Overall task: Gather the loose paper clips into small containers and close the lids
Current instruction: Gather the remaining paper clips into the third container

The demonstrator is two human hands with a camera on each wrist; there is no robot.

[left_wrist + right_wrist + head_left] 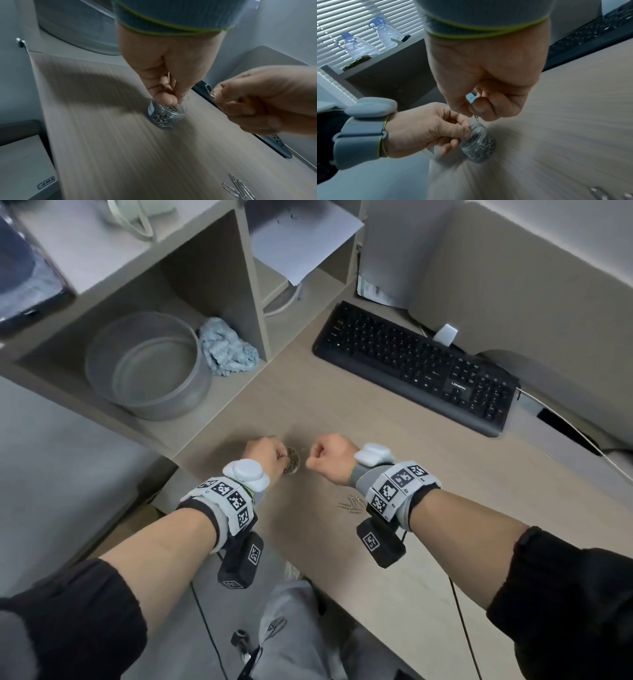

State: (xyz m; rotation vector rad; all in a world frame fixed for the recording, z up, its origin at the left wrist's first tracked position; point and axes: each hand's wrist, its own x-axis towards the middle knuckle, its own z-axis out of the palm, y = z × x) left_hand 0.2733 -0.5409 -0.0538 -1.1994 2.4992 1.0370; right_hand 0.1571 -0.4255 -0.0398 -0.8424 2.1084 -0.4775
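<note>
My left hand (164, 70) fingers pinching clips over the open jar (167, 115), my right hand (488, 75) pinching one clip (476, 118), loose clips (351, 503) at 5 o'clock on bench (428, 474), keyboard (418, 368) marked LONSPN.

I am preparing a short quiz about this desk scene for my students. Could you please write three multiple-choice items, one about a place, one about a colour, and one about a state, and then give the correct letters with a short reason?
1. Where do the loose paper clips lie?
A. on the desk near the right wrist
B. on the keyboard
C. in the grey bin

2. What colour is the keyboard?
A. white
B. black
C. red

3. In what state is the small clear container?
A. closed with a lid
B. lying on its side, empty
C. open and holding many clips

Answers: 1 A, the clips rest on the desk beside the right wrist; 2 B, its body and keys are black; 3 C, no lid covers it, and the left hand reaches into its mouth above the clips inside.
</note>
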